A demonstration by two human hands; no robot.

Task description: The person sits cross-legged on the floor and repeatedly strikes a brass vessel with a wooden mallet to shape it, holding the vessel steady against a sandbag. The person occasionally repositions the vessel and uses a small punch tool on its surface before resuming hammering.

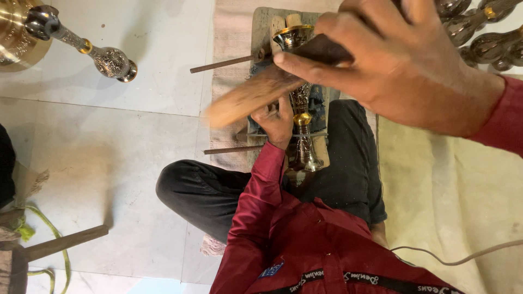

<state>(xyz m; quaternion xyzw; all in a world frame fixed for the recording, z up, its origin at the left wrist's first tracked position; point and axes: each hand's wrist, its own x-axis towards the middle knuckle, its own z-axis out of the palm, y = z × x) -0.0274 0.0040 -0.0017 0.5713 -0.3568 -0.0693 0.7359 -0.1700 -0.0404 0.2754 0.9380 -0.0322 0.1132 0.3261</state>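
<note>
Right hand (403,65) close to the camera, gripping a wooden mallet (256,95) above an engraved metal stem.

The right hand is closed around the dark handle, and the pale wooden head of the mallet looks blurred. Below it, the left hand (277,122) is closed on the engraved metal stem (301,117), which lies along a small wooden work block (262,30) between the person's knees. Two thin metal rods (223,64) stick out to the side of the block. Similar finished stems (479,27) lie near the top right corner. I think the risk is a blow landing on the left fingers, because they hold the stem just beside the mallet head; also the stem may slip and dent.
</note>
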